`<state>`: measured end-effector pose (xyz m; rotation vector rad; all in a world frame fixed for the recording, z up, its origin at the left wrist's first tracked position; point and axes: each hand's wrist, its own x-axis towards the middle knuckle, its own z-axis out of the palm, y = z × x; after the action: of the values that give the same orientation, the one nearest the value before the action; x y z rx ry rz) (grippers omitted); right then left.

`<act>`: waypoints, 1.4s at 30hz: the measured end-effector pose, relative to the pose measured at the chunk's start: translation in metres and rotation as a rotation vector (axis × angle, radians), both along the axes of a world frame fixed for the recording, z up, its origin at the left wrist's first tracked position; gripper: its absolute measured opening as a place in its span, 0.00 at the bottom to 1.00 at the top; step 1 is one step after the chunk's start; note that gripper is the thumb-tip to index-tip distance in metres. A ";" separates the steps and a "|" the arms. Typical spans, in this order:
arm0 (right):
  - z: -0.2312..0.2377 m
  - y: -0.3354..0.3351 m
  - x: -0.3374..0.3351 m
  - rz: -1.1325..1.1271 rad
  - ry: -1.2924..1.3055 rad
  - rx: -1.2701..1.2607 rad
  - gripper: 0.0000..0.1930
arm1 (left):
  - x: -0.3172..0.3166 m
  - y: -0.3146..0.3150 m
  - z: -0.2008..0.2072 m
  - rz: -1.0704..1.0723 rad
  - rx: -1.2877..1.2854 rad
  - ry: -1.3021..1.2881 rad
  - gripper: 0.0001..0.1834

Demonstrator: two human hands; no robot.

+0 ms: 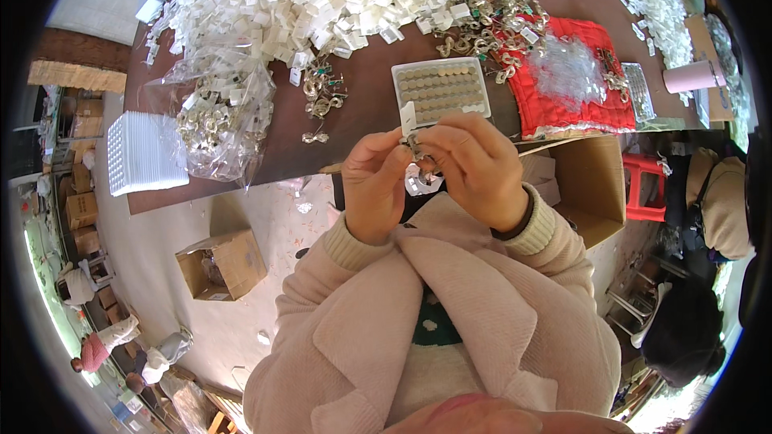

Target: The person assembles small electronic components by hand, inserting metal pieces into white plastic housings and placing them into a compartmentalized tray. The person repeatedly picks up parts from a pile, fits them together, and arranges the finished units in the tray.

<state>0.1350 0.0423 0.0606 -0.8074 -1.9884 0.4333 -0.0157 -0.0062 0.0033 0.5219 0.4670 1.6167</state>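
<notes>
My left hand and my right hand come together just off the table's near edge. Both are closed in a pinch around a small metal part, mostly hidden by the fingers. A flat white plastic piece sticks up from between the fingertips; whether it is joined to the metal part, I cannot tell. Right behind my hands lies a white tray with rows of round, flat, dull metal discs. Small curled metal parts with thin wires lie loose to the left of the tray.
White plastic pieces heap across the brown table. More metal parts spill onto a red cloth holding clear bits. Left are a filled clear bag and stacked white trays. A cardboard box stands below, right.
</notes>
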 end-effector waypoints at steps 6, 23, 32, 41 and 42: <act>0.002 0.002 0.004 0.015 -0.021 0.041 0.15 | 0.000 0.006 0.002 0.015 -0.113 0.144 0.12; -0.038 -0.003 0.019 -0.099 -0.014 0.002 0.15 | 0.001 0.001 -0.021 -0.155 -0.295 -0.019 0.11; -0.069 0.032 0.042 -0.229 -0.225 -0.062 0.13 | -0.001 0.006 -0.025 -0.158 -0.322 0.000 0.12; -0.044 0.027 0.026 -0.197 -0.115 -0.163 0.10 | 0.000 0.011 -0.014 -0.157 -0.304 -0.044 0.10; -0.039 0.021 0.023 -0.152 0.003 -0.227 0.10 | 0.001 0.011 -0.013 -0.154 -0.300 -0.043 0.10</act>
<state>0.1584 0.0629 0.0213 -1.0907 -1.8808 0.5768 -0.0150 0.0047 -0.0100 0.2884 0.6099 1.3774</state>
